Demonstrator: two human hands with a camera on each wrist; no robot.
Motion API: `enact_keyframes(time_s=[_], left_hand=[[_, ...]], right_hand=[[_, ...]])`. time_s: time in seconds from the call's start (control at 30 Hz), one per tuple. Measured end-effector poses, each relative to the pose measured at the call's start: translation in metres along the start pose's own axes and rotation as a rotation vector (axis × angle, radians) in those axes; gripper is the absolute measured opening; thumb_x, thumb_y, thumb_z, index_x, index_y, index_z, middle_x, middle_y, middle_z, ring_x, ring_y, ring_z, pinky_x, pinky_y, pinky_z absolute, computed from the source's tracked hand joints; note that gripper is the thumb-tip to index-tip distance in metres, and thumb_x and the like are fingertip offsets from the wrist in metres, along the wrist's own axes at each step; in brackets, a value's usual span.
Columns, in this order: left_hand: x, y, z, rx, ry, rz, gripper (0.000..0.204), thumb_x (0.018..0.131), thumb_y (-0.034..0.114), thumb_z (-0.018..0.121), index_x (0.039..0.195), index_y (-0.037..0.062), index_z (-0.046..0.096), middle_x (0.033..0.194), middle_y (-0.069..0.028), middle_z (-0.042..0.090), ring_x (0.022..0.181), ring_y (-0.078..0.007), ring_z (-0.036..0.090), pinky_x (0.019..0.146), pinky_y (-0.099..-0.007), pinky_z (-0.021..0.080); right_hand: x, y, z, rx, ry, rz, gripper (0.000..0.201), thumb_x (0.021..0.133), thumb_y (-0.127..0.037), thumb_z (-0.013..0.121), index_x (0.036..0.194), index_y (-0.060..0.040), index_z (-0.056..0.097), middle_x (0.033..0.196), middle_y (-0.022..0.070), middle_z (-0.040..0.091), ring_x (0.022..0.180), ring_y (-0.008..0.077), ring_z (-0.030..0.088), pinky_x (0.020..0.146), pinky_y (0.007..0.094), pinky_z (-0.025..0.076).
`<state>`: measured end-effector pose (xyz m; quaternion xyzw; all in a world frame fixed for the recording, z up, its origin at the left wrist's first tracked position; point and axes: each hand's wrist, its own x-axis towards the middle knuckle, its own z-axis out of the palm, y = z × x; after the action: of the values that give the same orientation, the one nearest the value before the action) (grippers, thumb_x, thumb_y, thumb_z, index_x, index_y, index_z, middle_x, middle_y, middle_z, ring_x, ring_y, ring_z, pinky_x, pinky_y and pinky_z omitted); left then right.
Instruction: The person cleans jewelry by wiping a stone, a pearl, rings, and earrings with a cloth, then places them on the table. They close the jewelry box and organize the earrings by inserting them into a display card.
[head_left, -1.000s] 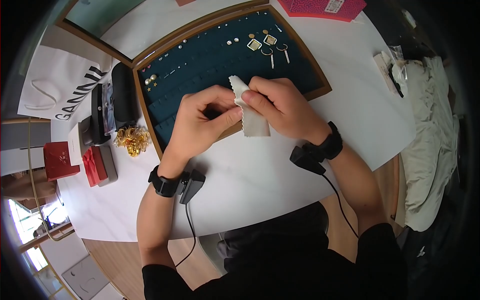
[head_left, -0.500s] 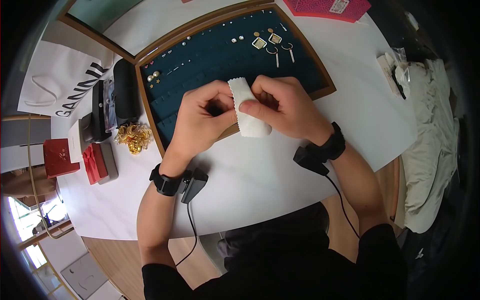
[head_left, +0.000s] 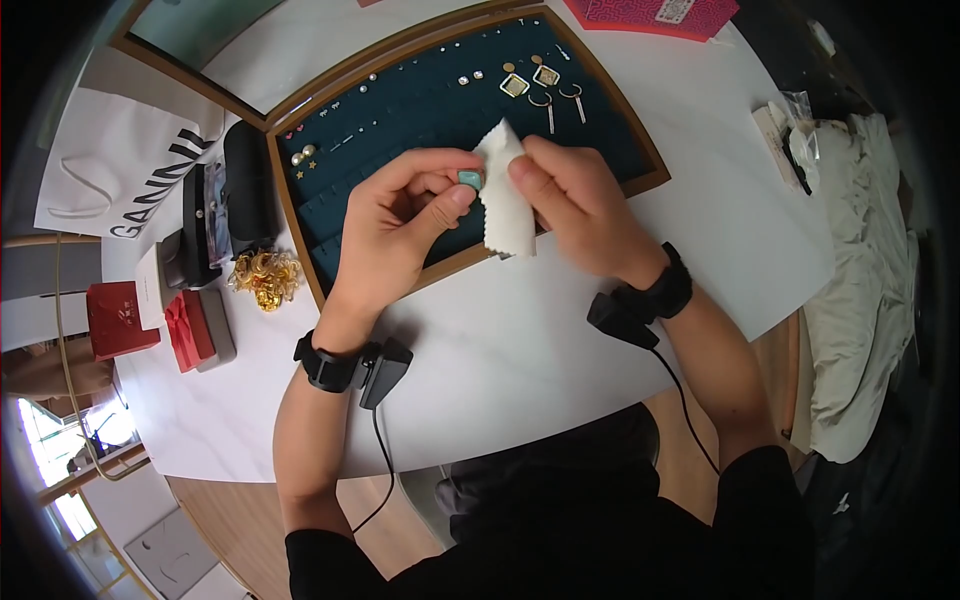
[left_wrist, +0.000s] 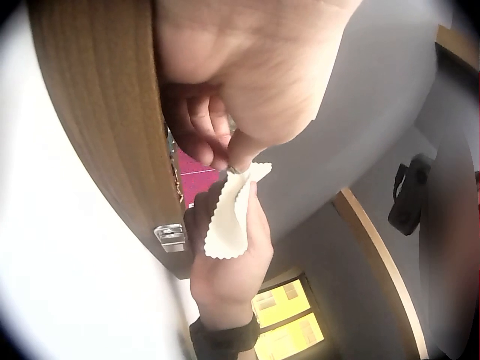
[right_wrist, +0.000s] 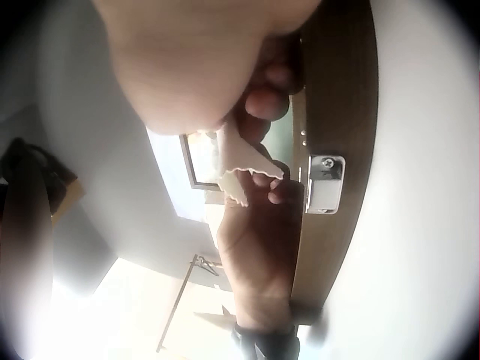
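Observation:
In the head view, the left hand point(head_left: 392, 232) pinches a small piece of jewellery with a turquoise-green face point(head_left: 469, 179) between thumb and index finger. Its exact kind is hidden by the fingertips. The right hand point(head_left: 580, 205) grips a white cloth point(head_left: 508, 205) with zigzag edges, thumb on top, and the cloth hangs right beside the turquoise piece. From the left wrist, the folded cloth point(left_wrist: 227, 225) shows close under the left fingertips. Both hands are above the near edge of a wood-framed display case point(head_left: 655, 178) lined in dark teal.
Square drop earrings point(head_left: 514, 85), hoop earrings with bars point(head_left: 549, 110) and pearl studs point(head_left: 303, 156) sit in the case. Its glass lid point(head_left: 190, 85) stands raised. Left of it are a white paper bag point(head_left: 140, 150), gold hair ties point(head_left: 265, 280) and red boxes point(head_left: 190, 330). A pink box point(head_left: 650, 14) lies behind.
The left hand has drawn slightly away from the cloth, and the turquoise-green piece now shows in its fingers. The right hand has tilted and lifted the cloth's upper corner.

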<state>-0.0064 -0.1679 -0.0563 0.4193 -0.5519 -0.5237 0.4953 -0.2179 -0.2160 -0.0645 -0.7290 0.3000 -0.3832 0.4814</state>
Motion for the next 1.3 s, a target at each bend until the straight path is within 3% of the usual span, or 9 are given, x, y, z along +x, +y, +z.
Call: enact_keyframes(time_s=[0.23, 0.3, 0.33, 0.47, 0.63, 0.87, 1.07, 1.13, 1.3], left_hand=[[0.001, -0.002, 0.002, -0.069, -0.063, 0.069, 0.022, 0.096, 0.0, 0.066, 0.118, 0.0024, 0.068, 0.102, -0.0028, 0.066, 0.086, -0.0068, 0.062, 0.075, -0.0209, 0.051], [0.001, -0.004, 0.001, -0.057, -0.057, 0.064, 0.022, 0.096, 0.0, 0.066, 0.118, 0.0021, 0.068, 0.102, -0.0028, 0.066, 0.086, -0.007, 0.062, 0.075, -0.0211, 0.052], [0.002, -0.004, 0.001, -0.045, -0.049, 0.059, 0.022, 0.096, 0.0, 0.066, 0.118, 0.0018, 0.068, 0.102, -0.0029, 0.066, 0.087, -0.0072, 0.063, 0.075, -0.0214, 0.052], [0.002, -0.001, 0.004, -0.142, 0.005, -0.005, 0.022, 0.096, 0.0, 0.067, 0.118, 0.0009, 0.067, 0.103, -0.0041, 0.069, 0.087, -0.0074, 0.064, 0.075, -0.0218, 0.053], [0.002, -0.006, -0.002, -0.035, 0.02, -0.079, 0.025, 0.094, 0.002, 0.071, 0.118, -0.0021, 0.065, 0.1, -0.006, 0.074, 0.086, -0.0088, 0.068, 0.075, -0.022, 0.054], [0.001, -0.003, 0.006, -0.049, 0.034, -0.022, 0.023, 0.093, 0.0, 0.072, 0.115, -0.0015, 0.065, 0.097, -0.0071, 0.074, 0.088, -0.0082, 0.069, 0.079, -0.0217, 0.055], [0.001, -0.005, 0.003, 0.022, -0.014, -0.061, 0.02, 0.093, -0.002, 0.071, 0.111, -0.0013, 0.063, 0.101, -0.0079, 0.073, 0.093, -0.0086, 0.068, 0.082, -0.0218, 0.055], [0.002, -0.006, 0.0, -0.077, 0.021, -0.028, 0.022, 0.093, -0.003, 0.07, 0.113, -0.0019, 0.062, 0.103, -0.0087, 0.072, 0.094, -0.0101, 0.068, 0.084, -0.0234, 0.055], [0.002, -0.002, 0.003, -0.131, 0.09, -0.013, 0.023, 0.093, -0.005, 0.069, 0.114, -0.0036, 0.061, 0.103, -0.0098, 0.072, 0.096, -0.0127, 0.069, 0.087, -0.0258, 0.056]], right_hand=[[0.002, -0.006, 0.0, 0.062, 0.015, 0.036, 0.033, 0.104, -0.023, 0.056, 0.081, 0.0007, 0.056, 0.063, 0.0111, 0.052, 0.053, 0.0186, 0.048, 0.053, 0.0339, 0.04], [0.003, -0.004, -0.002, -0.205, -0.015, -0.148, 0.028, 0.101, -0.021, 0.061, 0.084, 0.0014, 0.059, 0.066, 0.0097, 0.056, 0.055, 0.0158, 0.05, 0.053, 0.0318, 0.042], [0.003, -0.001, -0.001, -0.221, -0.005, -0.135, 0.023, 0.098, -0.018, 0.065, 0.088, 0.0013, 0.06, 0.071, 0.0088, 0.062, 0.059, 0.0146, 0.056, 0.056, 0.0292, 0.045], [0.002, -0.009, 0.001, -0.127, 0.029, -0.129, 0.017, 0.098, -0.015, 0.066, 0.092, 0.0006, 0.061, 0.075, 0.009, 0.065, 0.061, 0.0158, 0.06, 0.057, 0.0277, 0.047], [0.001, -0.003, 0.003, -0.151, 0.04, -0.088, 0.012, 0.095, -0.012, 0.068, 0.095, -0.0018, 0.062, 0.074, 0.0083, 0.067, 0.059, 0.0173, 0.063, 0.055, 0.0286, 0.047], [-0.001, 0.001, 0.008, -0.289, 0.082, -0.172, 0.011, 0.092, -0.01, 0.07, 0.093, -0.0031, 0.061, 0.068, 0.0077, 0.063, 0.055, 0.0197, 0.061, 0.053, 0.0305, 0.046], [-0.001, -0.004, 0.003, -0.243, 0.011, -0.098, 0.01, 0.092, -0.009, 0.069, 0.092, -0.0028, 0.062, 0.069, 0.0074, 0.064, 0.056, 0.0171, 0.062, 0.053, 0.0286, 0.046], [0.0, -0.004, 0.001, -0.18, 0.058, -0.03, 0.013, 0.094, -0.013, 0.069, 0.096, -0.0011, 0.064, 0.072, 0.0066, 0.067, 0.058, 0.0116, 0.062, 0.053, 0.0262, 0.046], [0.003, -0.002, -0.001, 0.011, 0.11, -0.048, 0.025, 0.096, -0.018, 0.071, 0.108, 0.0028, 0.066, 0.075, 0.0056, 0.07, 0.061, 0.0074, 0.062, 0.055, 0.0229, 0.047]])
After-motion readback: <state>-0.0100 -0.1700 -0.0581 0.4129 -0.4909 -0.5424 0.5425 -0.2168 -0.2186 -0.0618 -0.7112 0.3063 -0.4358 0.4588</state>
